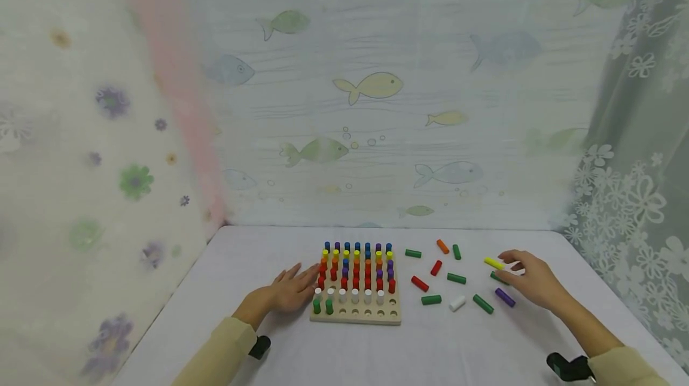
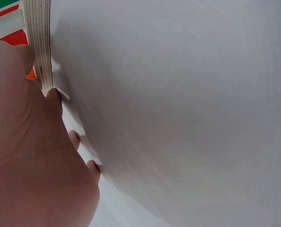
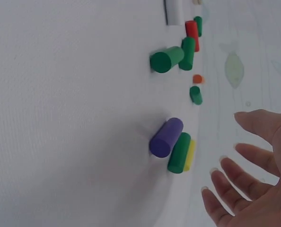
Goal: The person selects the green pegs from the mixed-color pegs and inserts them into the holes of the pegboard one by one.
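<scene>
My left hand [image 1: 293, 291] lies flat beside the left edge of a wooden pegboard [image 1: 356, 316], its fingertips at the board's side. In the left wrist view, the fingers touch the layered wooden edge [image 2: 38, 38]. My right hand [image 1: 530, 278] hovers at the right with fingers spread and nothing held. Under its fingertips lie a yellow peg [image 1: 493, 263] and a green peg [image 1: 498, 278], the latter partly hidden in the head view. Nearby is a purple peg [image 3: 166, 138]. Rows of blue, purple, yellow, orange, red and white pegs stand in the board, with two green pegs [image 1: 329, 306] in the front row.
Loose pegs lie between the board and my right hand: several green, such as a green peg [image 1: 483, 304], an orange peg [image 1: 442, 246], a red peg [image 1: 420, 283] and a white peg [image 1: 457, 303]. A white cloth [image 1: 430, 350] covers the table. A fish-patterned curtain [image 1: 377, 152] hangs behind.
</scene>
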`<state>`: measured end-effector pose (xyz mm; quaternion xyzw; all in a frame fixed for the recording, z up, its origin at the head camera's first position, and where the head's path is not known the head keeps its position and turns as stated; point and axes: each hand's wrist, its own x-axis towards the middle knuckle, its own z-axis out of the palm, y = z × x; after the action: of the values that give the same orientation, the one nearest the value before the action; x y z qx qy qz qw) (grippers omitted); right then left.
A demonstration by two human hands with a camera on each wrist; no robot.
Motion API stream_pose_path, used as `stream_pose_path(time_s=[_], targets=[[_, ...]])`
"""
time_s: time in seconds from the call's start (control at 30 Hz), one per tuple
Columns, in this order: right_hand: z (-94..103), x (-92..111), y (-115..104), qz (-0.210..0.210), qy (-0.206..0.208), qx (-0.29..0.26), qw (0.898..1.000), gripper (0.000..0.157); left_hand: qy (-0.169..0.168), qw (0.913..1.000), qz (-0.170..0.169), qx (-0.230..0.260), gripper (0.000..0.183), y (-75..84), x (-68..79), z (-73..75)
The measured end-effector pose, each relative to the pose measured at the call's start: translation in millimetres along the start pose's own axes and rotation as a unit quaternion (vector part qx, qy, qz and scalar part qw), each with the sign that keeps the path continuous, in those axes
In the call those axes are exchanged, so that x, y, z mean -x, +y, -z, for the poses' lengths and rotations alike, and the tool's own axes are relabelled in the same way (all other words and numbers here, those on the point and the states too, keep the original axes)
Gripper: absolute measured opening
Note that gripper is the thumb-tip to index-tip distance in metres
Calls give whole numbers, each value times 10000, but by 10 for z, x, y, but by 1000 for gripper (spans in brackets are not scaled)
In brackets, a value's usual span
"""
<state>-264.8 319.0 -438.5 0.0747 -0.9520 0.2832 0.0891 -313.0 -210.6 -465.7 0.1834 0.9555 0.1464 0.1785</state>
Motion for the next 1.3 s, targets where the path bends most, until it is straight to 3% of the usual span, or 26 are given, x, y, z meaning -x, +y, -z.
stream_pose_path(time_s=[0.7,1.3], targets=[[-78,-131,284,-668,-552,-40,9962,38,59,10000,-10,-45,61,-5,13,-23],[-155,-175,358,-805,-568,-142,9950,37,-3,10000,25,-37,62,-15,-11,-11]])
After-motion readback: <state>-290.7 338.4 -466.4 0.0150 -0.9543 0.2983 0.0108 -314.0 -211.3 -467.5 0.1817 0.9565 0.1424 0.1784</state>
